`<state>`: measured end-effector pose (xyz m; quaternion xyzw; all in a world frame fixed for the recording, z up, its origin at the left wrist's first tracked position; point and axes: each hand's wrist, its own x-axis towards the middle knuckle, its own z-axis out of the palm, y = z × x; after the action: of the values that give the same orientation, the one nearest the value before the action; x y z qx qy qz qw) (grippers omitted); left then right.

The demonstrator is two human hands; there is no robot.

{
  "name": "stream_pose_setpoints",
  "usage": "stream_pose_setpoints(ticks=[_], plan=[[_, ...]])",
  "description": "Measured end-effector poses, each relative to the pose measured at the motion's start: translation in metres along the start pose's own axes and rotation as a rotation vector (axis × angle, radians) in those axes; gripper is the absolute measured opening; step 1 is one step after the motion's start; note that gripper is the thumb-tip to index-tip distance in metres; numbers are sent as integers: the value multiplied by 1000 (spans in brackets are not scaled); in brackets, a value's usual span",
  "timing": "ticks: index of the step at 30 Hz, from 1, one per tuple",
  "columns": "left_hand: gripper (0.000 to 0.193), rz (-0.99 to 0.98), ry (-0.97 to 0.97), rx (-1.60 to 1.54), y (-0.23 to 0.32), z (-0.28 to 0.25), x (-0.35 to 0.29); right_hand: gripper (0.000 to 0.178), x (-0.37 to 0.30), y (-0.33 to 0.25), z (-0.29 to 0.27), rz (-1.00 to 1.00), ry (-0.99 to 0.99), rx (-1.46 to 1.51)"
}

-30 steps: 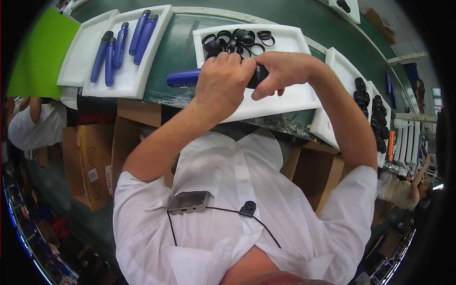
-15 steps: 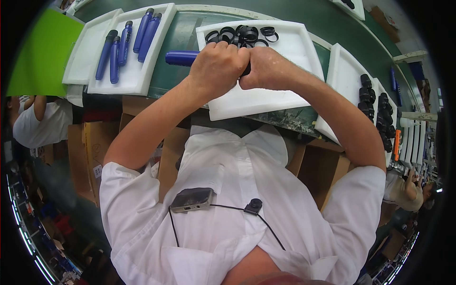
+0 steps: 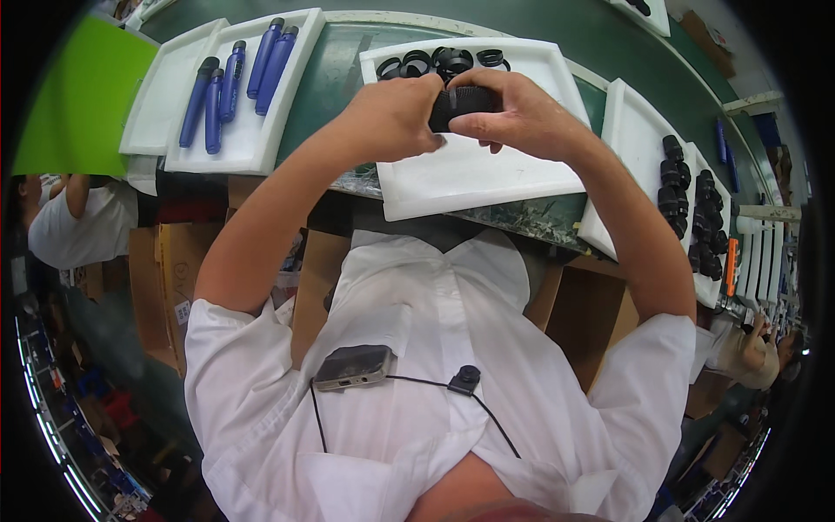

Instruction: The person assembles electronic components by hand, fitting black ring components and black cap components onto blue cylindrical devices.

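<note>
While the right hand (image 3: 532, 117) is grasping a black piece (image 3: 471, 101) above the white tray (image 3: 491, 181), the left hand (image 3: 391, 115) is curling at its left side, its hold unclear; they are probably twisting it, the next move needing steady alignment.

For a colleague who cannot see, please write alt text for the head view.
A person's right hand grips a ribbed black part, the left hand at its left end, over a white tray of black rings. Five blue tubes lie in another tray to the left.
</note>
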<state>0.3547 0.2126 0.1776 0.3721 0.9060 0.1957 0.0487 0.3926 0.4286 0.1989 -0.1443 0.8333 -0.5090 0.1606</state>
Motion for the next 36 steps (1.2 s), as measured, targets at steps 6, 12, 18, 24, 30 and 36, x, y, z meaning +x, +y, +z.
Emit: stream_pose_setpoints(ticks=[6, 12, 18, 24, 30, 36], plan=[[47, -123, -436, -774, -5, -13, 1, 49, -11, 4, -2, -36, -67, 81], [46, -128, -303, -608, 8, -4, 1, 52, -11, 6, -7, 54, -111, 277], [55, -77, -163, -338, 18, 6, -7, 55, -5, 10, -7, 11, -114, 92], [59, -34, -50, -95, 30, 10, -12, 47, -2, 3, -8, 51, -86, -92], [74, -53, 40, 58, 38, 9, -12, 47, 0, 1, -5, 63, -40, -4], [68, 93, 223, 215, 31, 15, -7, 43, 4, 5, -8, 107, -63, 200]])
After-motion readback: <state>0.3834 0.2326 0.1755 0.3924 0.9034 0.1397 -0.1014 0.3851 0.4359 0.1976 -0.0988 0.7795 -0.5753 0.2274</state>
